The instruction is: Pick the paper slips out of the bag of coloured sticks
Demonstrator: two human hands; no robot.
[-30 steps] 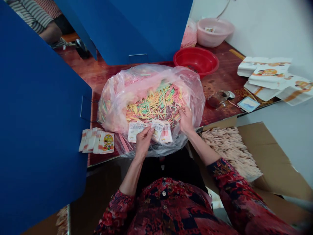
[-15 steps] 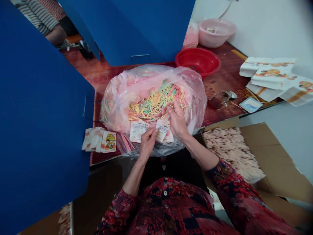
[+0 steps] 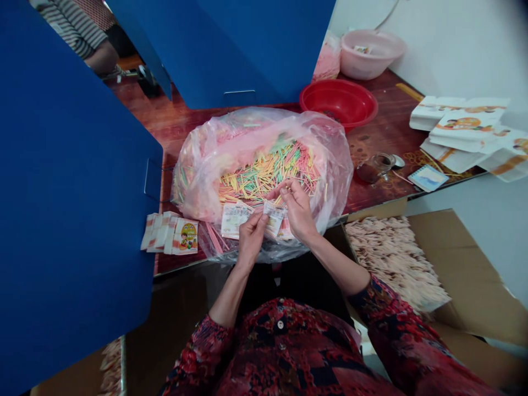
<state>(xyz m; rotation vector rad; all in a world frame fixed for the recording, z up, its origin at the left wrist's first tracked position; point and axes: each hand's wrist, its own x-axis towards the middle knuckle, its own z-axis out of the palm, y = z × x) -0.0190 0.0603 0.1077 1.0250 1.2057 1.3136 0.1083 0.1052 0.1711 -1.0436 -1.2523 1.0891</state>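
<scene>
The left hand (image 3: 252, 231) pinches a small white square packet (image 3: 274, 221) at the near side of a clear plastic bag (image 3: 337, 157) of thin coloured sticks (image 3: 259, 177), and the packet could drop if the right hand (image 3: 300, 213), grip hard to tell, bumps it.

Right hand (image 3: 300, 212) away from the right edge of the coloured sticks (image 3: 264, 173), now closer to the left hand (image 3: 251, 235), partly hiding the rightmost packet (image 3: 285, 230).
</scene>
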